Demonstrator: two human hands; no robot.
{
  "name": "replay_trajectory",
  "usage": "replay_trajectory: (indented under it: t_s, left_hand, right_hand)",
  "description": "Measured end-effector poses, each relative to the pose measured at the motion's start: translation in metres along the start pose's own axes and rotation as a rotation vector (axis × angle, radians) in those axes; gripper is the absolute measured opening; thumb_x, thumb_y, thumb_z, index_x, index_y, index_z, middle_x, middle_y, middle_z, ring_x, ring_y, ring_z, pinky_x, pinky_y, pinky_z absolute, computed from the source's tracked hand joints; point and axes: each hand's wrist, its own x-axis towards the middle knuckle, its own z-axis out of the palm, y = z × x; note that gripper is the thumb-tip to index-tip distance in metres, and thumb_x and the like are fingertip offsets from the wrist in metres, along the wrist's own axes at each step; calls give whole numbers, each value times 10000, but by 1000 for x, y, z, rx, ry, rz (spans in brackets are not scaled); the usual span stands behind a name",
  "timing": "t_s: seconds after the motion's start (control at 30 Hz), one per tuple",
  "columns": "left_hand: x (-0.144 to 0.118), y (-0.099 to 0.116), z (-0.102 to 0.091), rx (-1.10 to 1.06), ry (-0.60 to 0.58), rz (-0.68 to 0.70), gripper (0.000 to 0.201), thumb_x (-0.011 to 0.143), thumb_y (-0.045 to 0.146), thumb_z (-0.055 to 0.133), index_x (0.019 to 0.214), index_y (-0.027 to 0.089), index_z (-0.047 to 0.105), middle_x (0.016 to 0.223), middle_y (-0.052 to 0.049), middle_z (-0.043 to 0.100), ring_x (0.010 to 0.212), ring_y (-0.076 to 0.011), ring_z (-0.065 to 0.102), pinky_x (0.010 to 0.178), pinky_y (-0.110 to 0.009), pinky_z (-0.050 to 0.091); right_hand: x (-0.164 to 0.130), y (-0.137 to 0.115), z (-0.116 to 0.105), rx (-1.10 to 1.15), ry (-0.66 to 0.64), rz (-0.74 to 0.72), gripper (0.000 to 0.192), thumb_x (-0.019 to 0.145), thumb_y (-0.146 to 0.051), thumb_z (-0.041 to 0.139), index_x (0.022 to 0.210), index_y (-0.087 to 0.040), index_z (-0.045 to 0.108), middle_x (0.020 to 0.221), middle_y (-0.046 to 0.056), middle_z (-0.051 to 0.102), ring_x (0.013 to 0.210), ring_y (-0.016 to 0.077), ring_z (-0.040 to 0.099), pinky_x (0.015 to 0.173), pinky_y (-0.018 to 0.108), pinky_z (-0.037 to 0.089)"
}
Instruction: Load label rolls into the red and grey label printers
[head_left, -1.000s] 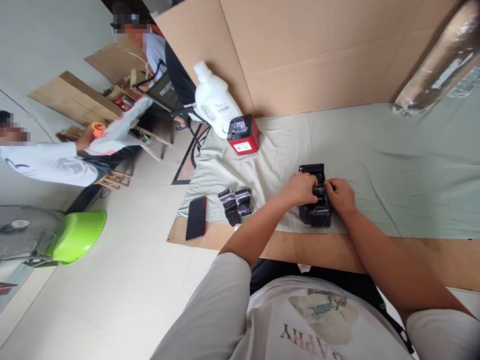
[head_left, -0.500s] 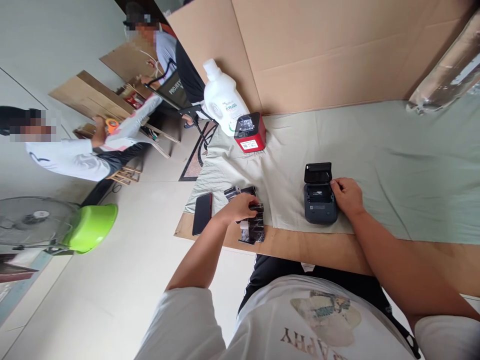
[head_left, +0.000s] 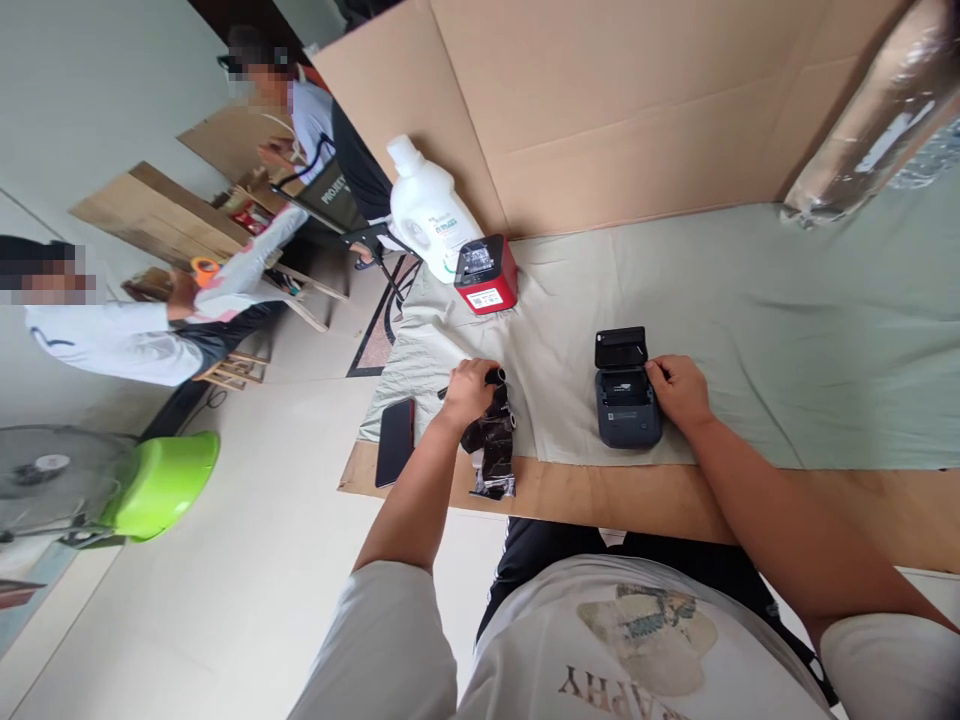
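Lying flat at the far left, near the table's near edge: a dark phone (head_left: 394, 441), long axis running away from the body, well clear of the fingers. Just right of it, closing around a black wrapped roll (head_left: 491, 437) — left hand (head_left: 466, 390) gripping the top end, the crinkled wrapper hanging down toward the wooden table edge (head_left: 675, 500) and trailing over it. Running roughly near-to-far, that wrapper's long axis, tilted slightly. Sitting further right on the pale green cloth (head_left: 787, 330), well apart from the roll: a small black printer (head_left: 627, 405), lid standing open at the far side, bay facing up. Resting against the printer's right flank — right hand (head_left: 681, 390), fingers curled onto the casing, steadying rather than lifting. Lying to the right of the left hand, then, the open bay, with bare cloth between and nothing blocking the way across. Standing farther back, out of the path: a red box (head_left: 486, 275) and a white bottle (head_left: 431, 208) against the cardboard wall (head_left: 637, 110).
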Motion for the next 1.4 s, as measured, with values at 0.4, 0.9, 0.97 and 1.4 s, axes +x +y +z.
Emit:
replay_trajectory:
  t_s: [0.4, 0.9, 0.97, 1.4]
  left_hand:
    - [-1, 152, 26, -646, -395, 435, 265, 750, 175, 732, 990, 196, 620, 987, -60, 659, 947, -232, 618, 922, -399, 463]
    - [10, 156, 82, -125, -94, 472, 200, 832, 269, 731, 1016, 196, 701, 1114, -86, 619, 1113, -261, 566, 985, -429, 459]
    - [5, 152, 85, -177, -32, 480, 209, 843, 278, 722, 1035, 202, 695, 1079, -79, 617, 1083, -252, 568, 990, -435, 461]
    - [-39, 143, 118, -438, 442, 322, 573, 737, 481, 805, 1126, 177, 514, 1200, -144, 503, 1200, -302, 515, 1036, -515, 449]
  right_hand:
    - [0, -3, 0, 22, -50, 27, 343, 915, -438, 429, 762, -229, 654, 858, 114, 702, 891, 269, 601, 875, 433, 458]
    - [-2, -2, 2, 39, -27, 11, 435, 959, -490, 379, 775, -222, 668, 851, 112, 706, 878, 264, 607, 858, 436, 469]
    - [-1, -3, 0, 82, -39, 14, 511, 971, -548, 334, 831, -216, 697, 892, 122, 717, 908, 275, 622, 888, 460, 472]
    - [-4, -15, -19, 657, -179, 105, 606, 948, -704, 304, 1142, -284, 694, 1251, 80, 672, 1211, 252, 583, 1082, 490, 426]
